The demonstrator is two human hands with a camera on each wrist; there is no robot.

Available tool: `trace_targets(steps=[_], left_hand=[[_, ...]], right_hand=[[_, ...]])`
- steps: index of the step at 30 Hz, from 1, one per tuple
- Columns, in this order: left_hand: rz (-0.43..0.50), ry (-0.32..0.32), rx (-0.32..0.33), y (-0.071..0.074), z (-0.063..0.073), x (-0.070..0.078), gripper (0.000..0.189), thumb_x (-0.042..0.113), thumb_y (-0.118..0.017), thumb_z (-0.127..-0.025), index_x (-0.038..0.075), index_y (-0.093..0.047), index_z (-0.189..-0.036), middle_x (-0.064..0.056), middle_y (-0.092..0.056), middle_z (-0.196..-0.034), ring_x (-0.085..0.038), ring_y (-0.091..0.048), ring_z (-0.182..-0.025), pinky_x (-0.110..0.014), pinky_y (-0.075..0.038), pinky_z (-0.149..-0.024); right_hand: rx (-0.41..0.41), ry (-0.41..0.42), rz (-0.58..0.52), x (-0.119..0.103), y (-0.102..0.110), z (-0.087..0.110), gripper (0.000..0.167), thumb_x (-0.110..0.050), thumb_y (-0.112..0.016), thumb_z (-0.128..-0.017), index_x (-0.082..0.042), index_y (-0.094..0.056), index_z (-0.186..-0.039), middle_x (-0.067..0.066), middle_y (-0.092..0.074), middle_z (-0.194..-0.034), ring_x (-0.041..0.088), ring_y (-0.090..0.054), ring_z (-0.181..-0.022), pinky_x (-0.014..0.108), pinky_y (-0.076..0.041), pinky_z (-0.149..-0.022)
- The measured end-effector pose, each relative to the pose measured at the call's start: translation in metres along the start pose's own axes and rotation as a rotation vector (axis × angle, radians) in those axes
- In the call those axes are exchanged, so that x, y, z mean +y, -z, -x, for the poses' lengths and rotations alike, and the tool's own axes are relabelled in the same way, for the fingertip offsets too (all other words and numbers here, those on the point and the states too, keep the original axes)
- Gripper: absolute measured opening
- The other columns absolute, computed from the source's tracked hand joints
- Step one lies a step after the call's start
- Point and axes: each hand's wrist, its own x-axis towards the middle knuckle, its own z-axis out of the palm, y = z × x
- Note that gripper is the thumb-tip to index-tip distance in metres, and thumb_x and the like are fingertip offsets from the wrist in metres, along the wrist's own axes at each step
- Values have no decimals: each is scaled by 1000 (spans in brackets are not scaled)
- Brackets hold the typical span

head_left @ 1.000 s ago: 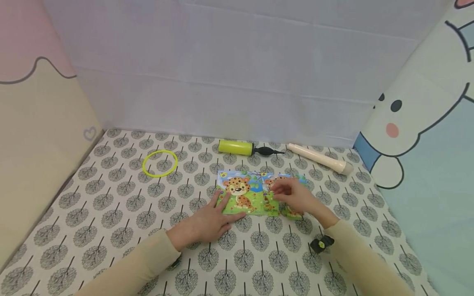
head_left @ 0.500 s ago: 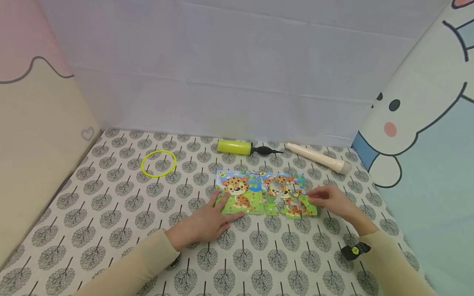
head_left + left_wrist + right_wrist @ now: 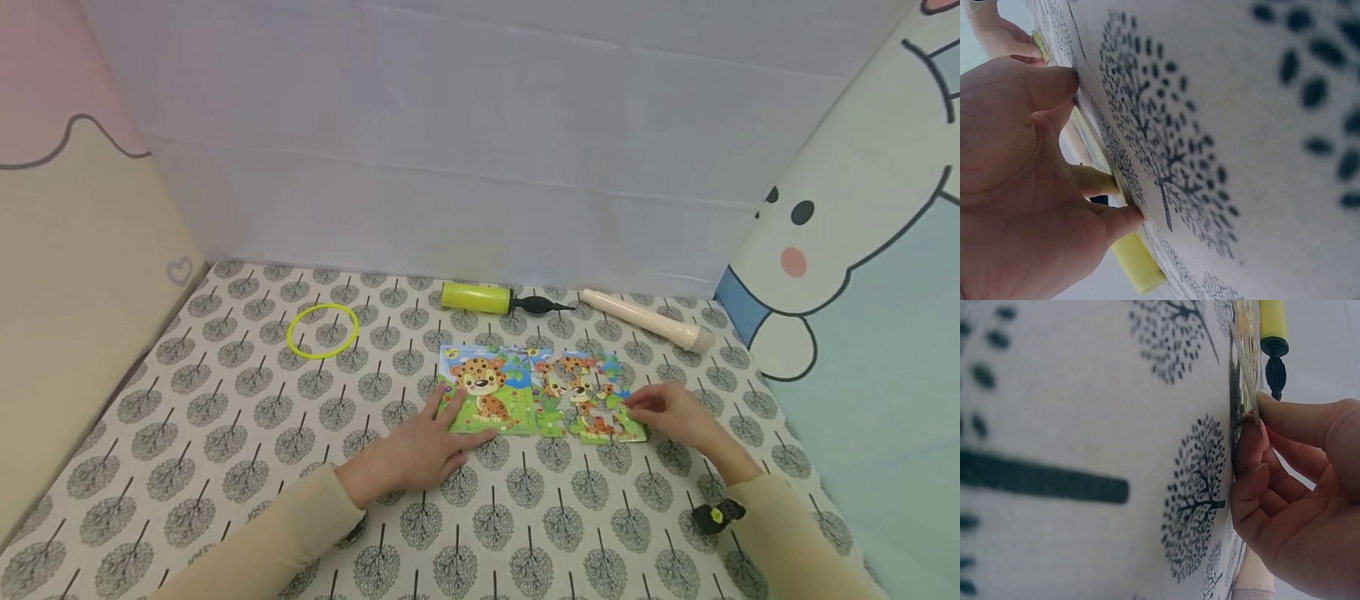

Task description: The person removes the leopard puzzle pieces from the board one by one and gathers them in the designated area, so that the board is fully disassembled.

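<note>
A flat leopard picture board (image 3: 495, 379) lies on the cloth, and my left hand (image 3: 416, 450) rests on its lower left with straight, spread fingers. To its right lie several leopard jigsaw pieces (image 3: 570, 392), partly joined, with gaps between them. At their lower right corner my right hand (image 3: 678, 410) pinches a green-edged puzzle piece (image 3: 633, 429) between thumb and curled finger. In the right wrist view that puzzle piece (image 3: 1246, 369) shows edge-on, tilted up from the cloth. The left wrist view shows the fingertips of my left hand (image 3: 1041, 169) at the board's edge.
Behind the puzzle lie a yellow-green hand pump (image 3: 476, 298) with a black nozzle and a pale, long microphone-shaped object (image 3: 648, 321). A yellow-green ring (image 3: 323, 332) lies at the back left. A tree-patterned cloth (image 3: 360, 392) covers the table.
My right hand has moved right, from over the middle of the pieces to their lower right corner, and now pinches a piece there. The left hand has stayed on the board.
</note>
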Motion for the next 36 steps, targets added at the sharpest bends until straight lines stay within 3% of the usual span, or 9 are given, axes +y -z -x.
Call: trace_targets(steps=[6, 14, 26, 36], left_hand=[[-5, 4, -6, 1, 0, 1, 51, 39, -40, -102, 43, -22, -150, -26, 0, -154, -55, -1, -134, -58, -33, -98], [-12, 3, -4, 0, 0, 0, 51, 39, -39, -102, 43, -22, -150, -26, -1, -154, -54, -1, -135, -58, -34, -98], [-16, 6, -5, 2, 0, 1, 52, 38, -40, -102, 43, -21, -150, -28, 0, -153, -56, -2, -134, -58, -35, -97], [2, 2, -2, 2, 1, 1, 52, 38, -41, -102, 42, -23, -150, -28, 0, -153, -55, -1, -134, -59, -32, -99]], right_hand=[[22, -2, 3, 2, -2, 2, 18, -12, -68, -89, -1, -69, -104, 4, -67, -89, 18, -63, -77, 32, -52, -62], [7, 9, -85, 3, 0, 4, 16, -12, -70, -88, -1, -70, -100, 7, -67, -92, 22, -64, -78, 31, -52, -63], [65, 17, 16, 4, -6, 4, 13, -15, -73, -86, -6, -72, -95, 0, -67, -82, 16, -62, -69, 28, -51, -57], [114, -30, 55, 1, -6, 4, 14, -19, -74, -85, -7, -71, -92, -1, -66, -81, 15, -61, -69, 30, -50, -57]])
